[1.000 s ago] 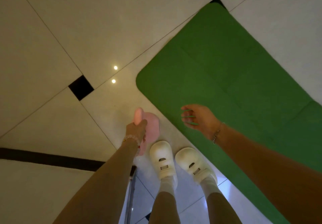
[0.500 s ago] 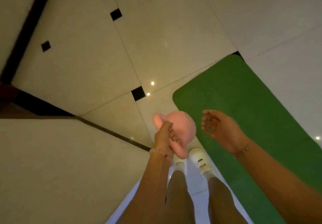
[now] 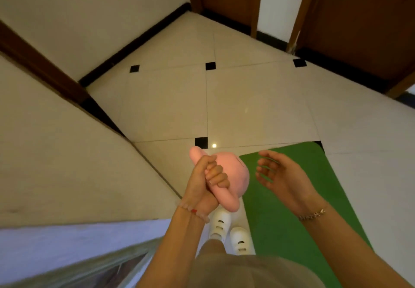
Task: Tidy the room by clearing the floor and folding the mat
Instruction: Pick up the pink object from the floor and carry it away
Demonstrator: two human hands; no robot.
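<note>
- Pink plush toy (image 3: 233,173) is off the floor, above the near corner of the green mat (image 3: 289,220).
- Left hand (image 3: 206,180) clenches one long limb; the body dangles.
- Right hand (image 3: 278,175) is empty, fingers relaxed.
- Risk: the one-limb hold may slip and drop the toy onto the mat.

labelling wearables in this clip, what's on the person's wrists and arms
Both forearms are bare, no sleeves in view. The left hand has a beaded bracelet at the wrist, pale beads with one red; the right hand has a thin metallic chain bracelet.
</note>
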